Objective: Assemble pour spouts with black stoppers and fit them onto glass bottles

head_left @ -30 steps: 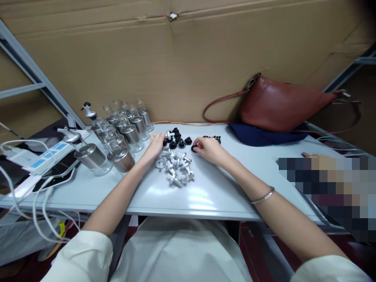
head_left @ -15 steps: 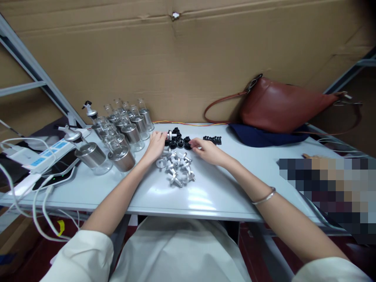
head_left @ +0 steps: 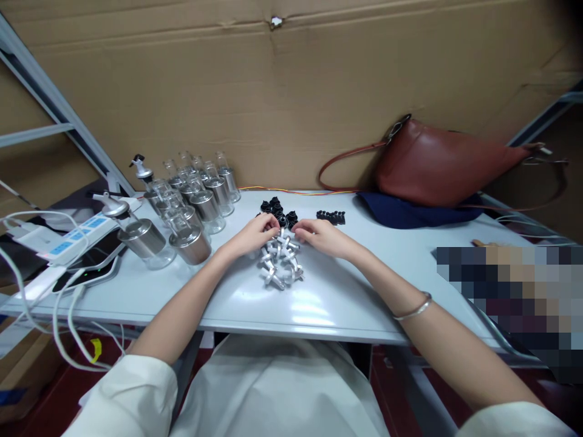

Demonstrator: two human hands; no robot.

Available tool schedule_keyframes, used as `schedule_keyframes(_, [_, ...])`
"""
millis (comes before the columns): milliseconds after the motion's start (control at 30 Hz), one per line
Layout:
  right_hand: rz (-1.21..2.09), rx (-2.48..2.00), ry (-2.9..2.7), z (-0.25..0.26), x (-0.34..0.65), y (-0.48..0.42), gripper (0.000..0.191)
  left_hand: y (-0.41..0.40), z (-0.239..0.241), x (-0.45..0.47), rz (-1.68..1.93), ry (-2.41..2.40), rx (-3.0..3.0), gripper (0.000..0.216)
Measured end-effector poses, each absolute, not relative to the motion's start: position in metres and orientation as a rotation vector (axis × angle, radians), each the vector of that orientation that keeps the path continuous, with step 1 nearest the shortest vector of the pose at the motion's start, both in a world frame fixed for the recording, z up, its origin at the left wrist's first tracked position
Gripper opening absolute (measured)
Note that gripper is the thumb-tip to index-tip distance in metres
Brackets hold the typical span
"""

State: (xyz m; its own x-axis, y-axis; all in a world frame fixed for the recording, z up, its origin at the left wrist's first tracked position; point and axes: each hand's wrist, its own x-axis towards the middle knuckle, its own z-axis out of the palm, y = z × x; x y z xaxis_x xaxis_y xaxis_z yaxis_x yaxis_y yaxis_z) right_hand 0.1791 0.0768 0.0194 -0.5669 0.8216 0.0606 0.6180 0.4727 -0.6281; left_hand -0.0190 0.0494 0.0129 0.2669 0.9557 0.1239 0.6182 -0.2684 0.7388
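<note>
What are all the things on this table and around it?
table: one, pale grey, in front of the person
silver metal parts: a pile, shiny silver, table middle
black caps: a small heap, black, just behind the silver pile
small black pieces: a little cluster, black, right of the caps
glass bottles: many, clear with silver sleeves, back left
bag: one, reddish brown, back right
cloth: one, dark blue, under the bag
power strip: one, white, far left
cardboard: brown, behind the table
bracelet: one, silver, right wrist
left hand and right hand: two, fingertips meeting over the silver pile
</note>
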Motion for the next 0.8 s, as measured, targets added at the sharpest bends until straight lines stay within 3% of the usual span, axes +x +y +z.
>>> schedule_keyframes(333, [1.109, -1.100, -2.407, 0.021, 0.177, 0.068, 0.029, 0.048, 0.012, -0.017, 0.665, 1.489, 2.048, 0.031])
schedule_keyframes(500, [0.976, -0.963, -2.498, 0.033, 0.187, 0.065, 0.058, 0.034, 0.033, -0.022, 0.709, 1.452, 2.114, 0.043])
schedule_keyframes(667, [1.033, -0.760, -2.557, 0.031, 0.190, 0.065, 0.085, -0.037, 0.049, -0.010, 0.580, 1.235, 2.414, 0.100])
schedule_keyframes(800, [1.031, -0.683, -2.664, 0.027, 0.187, 0.064, 0.085, -0.080, 0.021, 0.010, 0.426, 1.219, 2.726, 0.086])
